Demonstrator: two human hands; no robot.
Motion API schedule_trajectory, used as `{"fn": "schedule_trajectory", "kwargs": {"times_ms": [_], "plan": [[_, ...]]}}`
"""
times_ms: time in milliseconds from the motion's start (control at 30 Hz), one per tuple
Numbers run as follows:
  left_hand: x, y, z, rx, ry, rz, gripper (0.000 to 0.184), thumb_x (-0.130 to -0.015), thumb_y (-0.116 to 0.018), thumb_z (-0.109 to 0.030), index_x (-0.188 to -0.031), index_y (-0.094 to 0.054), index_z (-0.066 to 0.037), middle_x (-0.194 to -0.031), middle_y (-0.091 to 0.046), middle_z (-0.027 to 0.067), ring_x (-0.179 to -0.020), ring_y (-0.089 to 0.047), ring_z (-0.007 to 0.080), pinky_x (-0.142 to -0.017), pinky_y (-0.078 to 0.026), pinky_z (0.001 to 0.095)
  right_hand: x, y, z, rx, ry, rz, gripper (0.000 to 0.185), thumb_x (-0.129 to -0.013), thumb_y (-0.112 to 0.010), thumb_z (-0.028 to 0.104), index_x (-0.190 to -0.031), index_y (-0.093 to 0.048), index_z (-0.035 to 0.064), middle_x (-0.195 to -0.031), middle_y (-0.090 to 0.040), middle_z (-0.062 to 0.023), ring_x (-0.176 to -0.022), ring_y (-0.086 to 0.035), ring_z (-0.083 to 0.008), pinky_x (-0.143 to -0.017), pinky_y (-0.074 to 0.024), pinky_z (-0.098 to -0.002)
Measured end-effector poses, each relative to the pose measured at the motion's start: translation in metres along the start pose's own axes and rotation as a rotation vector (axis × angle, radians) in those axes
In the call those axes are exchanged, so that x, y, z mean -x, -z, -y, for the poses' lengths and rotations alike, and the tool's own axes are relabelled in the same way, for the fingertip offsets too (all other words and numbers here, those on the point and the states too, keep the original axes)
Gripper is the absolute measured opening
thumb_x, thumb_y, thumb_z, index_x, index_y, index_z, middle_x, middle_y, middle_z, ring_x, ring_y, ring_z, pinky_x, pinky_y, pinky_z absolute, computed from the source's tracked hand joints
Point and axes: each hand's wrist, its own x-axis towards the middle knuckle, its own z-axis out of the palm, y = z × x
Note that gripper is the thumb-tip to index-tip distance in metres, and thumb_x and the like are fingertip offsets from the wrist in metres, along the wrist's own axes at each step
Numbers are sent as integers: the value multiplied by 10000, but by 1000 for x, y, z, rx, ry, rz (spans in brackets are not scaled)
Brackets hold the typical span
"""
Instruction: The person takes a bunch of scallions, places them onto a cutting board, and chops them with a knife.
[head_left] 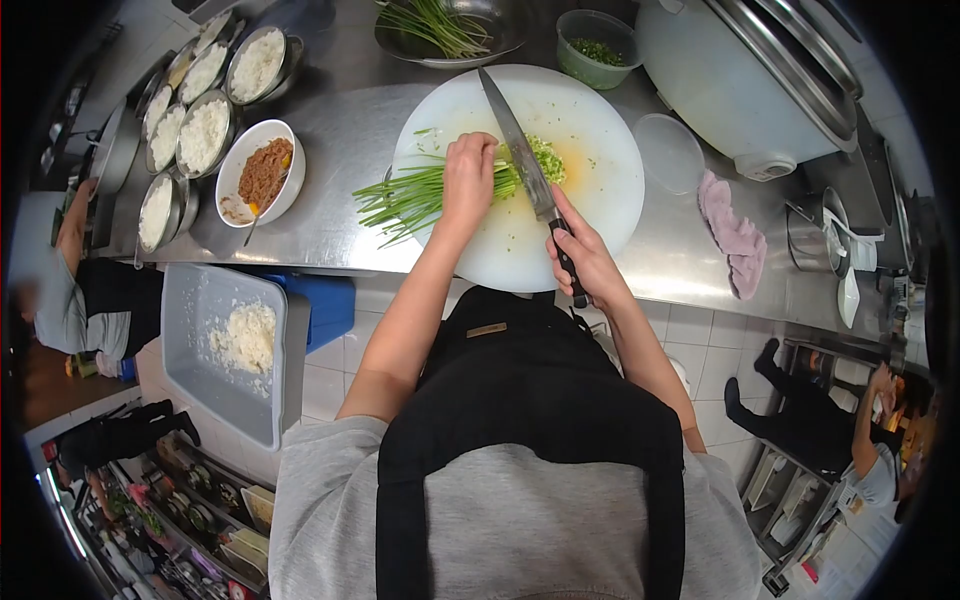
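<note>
A bunch of green onions (400, 203) lies across a round white cutting board (500, 258), its long ends reaching past the board's left side. My left hand (468, 182) is closed over the bunch, fingers curled near the blade. In my right hand (588, 258) is the black handle of a long kitchen knife (518, 145), its tip pointing toward the board's far edge. Chopped green onion (548, 160) is piled beside the blade, partly hidden by it, with small bits scattered around.
Left stand several metal bowls of rice (205, 132) and a white bowl of brown filling (265, 172). Behind are a metal bowl with greens (440, 30) and a plastic tub (597, 50). A pink cloth (732, 232) and large cooker (745, 80) are right. A grey bin (180, 340) stands below; other people are nearby.
</note>
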Motion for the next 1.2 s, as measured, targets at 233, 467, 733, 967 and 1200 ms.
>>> {"fn": "schedule_trajectory", "kwargs": {"times_ms": [233, 467, 733, 967, 1200], "plan": [[0, 26, -3, -118, -217, 205, 457, -781, -724, -150, -1182, -576, 11, -1167, -594, 179, -1142, -527, 328, -970, -429, 402, 16, -3, -5, 293, 35, -45, 617, -994, -365, 62, -1544, -178, 270, -792, -454, -36, -428, -408, -75, -383, -408, -243], [21, 30, 6, -181, -218, 326, 537, -741, -749, -156, -1215, -558, 7, -1214, -566, 177, -1149, -512, 339, -986, -421, 414, 11, -8, -12, 358, 23, -41, 614, -984, -404, 88, -1537, -208, 269, -737, -469, -34, -404, -405, -95, -387, -421, -271], [16, 9, 2, -197, -204, 243, 414, -793, -686, -78, -1179, -567, 13, -1155, -574, 169, -1087, -517, 350, -946, -432, 414, 13, 11, -15, 254, 15, -120, 613, -982, -404, 84, -1535, -220, 272, -783, -463, -54, -416, -400, -90, -382, -413, -261], [5, 3, -7, -288, -189, 242, 453, -776, -717, -156, -1173, -575, 8, -1142, -584, 160, -1073, -527, 338, -934, -427, 417, 18, 9, -3, 489, -49, -141, 616, -970, -425, 78, -1533, -224, 230, -1016, -612, -194, -559, -592, -210, -567, -514, -329], [-2, 10, -5, -263, -135, 247, 465, -762, -731, -216, -1154, -598, -5, -1075, -623, 152, -1016, -569, 343, -899, -445, 420, 9, 0, -12, 638, 220, -113, 619, -954, -445, 73, -1525, -218, 149, -1294, -514, -320, -1225, -493, -440, -1037, -361, -406]]}}
